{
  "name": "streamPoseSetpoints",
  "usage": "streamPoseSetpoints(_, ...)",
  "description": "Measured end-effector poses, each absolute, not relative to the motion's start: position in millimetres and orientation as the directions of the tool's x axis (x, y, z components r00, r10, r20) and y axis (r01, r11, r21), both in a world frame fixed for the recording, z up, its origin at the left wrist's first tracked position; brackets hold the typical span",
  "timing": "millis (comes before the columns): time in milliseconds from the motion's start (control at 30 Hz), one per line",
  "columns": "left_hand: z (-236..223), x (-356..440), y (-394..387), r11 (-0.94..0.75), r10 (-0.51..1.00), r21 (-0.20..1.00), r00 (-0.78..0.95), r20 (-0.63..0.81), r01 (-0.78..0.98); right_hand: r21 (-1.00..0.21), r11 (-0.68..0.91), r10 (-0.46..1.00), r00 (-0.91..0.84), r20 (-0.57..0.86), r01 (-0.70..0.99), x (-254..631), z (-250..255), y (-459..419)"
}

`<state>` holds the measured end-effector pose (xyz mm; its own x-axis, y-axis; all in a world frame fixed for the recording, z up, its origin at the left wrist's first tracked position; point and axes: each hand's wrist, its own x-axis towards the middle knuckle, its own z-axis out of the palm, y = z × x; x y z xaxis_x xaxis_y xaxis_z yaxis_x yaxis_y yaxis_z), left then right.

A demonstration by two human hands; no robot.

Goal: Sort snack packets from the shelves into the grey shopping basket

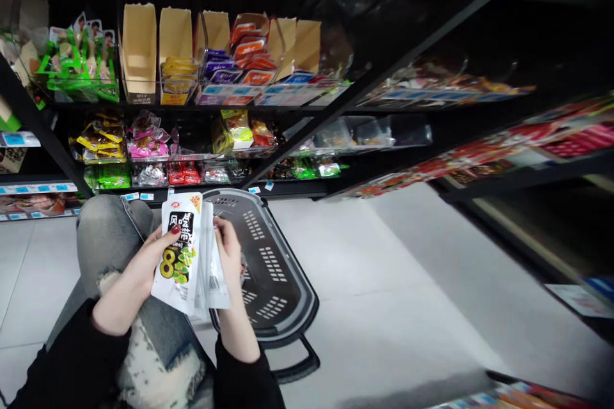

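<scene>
Several white snack packets (182, 262) with black, green and yellow printing are stacked between my two hands, above my knee. My left hand (148, 259) grips the stack from the left, its thumb lying on the front packet. On the other side, my right hand (228, 249) is closed round the right edge of the rear packets, fingers partly hidden behind them. Just right of the hands, a dark grey shopping basket (275, 275) stands on the floor, and my right forearm covers part of it.
Ahead are black shelves (288, 188) with bins of packets, including green packets (77, 54), orange packets (252, 48) and pink packets (148, 134). Another shelf run lies along the right, blurred. The basket's handle (300, 364) sticks out toward me over the pale tiled floor (364, 281).
</scene>
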<state>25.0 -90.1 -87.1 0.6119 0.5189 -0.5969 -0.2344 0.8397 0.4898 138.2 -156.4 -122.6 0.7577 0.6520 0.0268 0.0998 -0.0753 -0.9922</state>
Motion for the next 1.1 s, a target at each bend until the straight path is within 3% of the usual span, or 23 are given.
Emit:
streamPoseSetpoints(67,-87.1,27.0,-91.8,0.827,0.539,0.514,0.577,-0.613,-0.227,-0.999,-0.012,0.653,0.757,0.016,0.031,141.2,-109.9,-167.5)
streamPoseSetpoints(133,-87.7,29.1,-93.7,0.793,0.586,0.568,0.534,-0.609,-0.222,-0.998,-0.001,0.731,0.68,0.044,0.066,136.9,-96.1,-175.9)
streamPoseSetpoints(233,-88.5,31.6,-95.8,0.725,0.656,0.654,0.502,-0.563,-0.213,-0.953,-0.151,0.821,0.57,0.027,0.263,125.3,-82.9,-179.9)
streamPoseSetpoints(300,-88.5,32.6,-96.0,0.712,0.672,0.662,0.503,-0.544,-0.234,-0.936,-0.203,0.818,0.575,-0.001,0.287,121.3,-81.6,-179.0)
streamPoseSetpoints(500,-87.8,28.7,-95.5,0.744,0.606,0.633,0.614,-0.506,-0.213,-0.995,-0.095,0.795,0.599,-0.098,-0.037,127.2,-87.6,-183.6)
streamPoseSetpoints(700,-88.9,26.7,-96.8,0.688,0.642,0.702,0.606,-0.47,-0.184,-0.985,-0.051,0.723,0.674,-0.151,-0.167,120.0,-90.6,-190.1)
streamPoseSetpoints(900,-86.8,30.7,-96.0,0.701,0.675,0.67,0.53,-0.513,-0.245,-0.938,0.057,0.595,0.766,-0.243,-0.342,138.1,-93.2,-194.4)
streamPoseSetpoints(1033,-86.6,31.8,-95.1,0.724,0.675,0.627,0.478,-0.562,-0.287,-0.88,0.108,0.659,0.696,-0.285,-0.463,157.1,-90.4,-204.0)
streamPoseSetpoints(1100,-87.9,31.7,-94.5,0.734,0.67,0.607,0.466,-0.578,-0.303,-0.784,0.168,0.737,0.604,-0.303,-0.598,161.7,-91.5,-208.2)
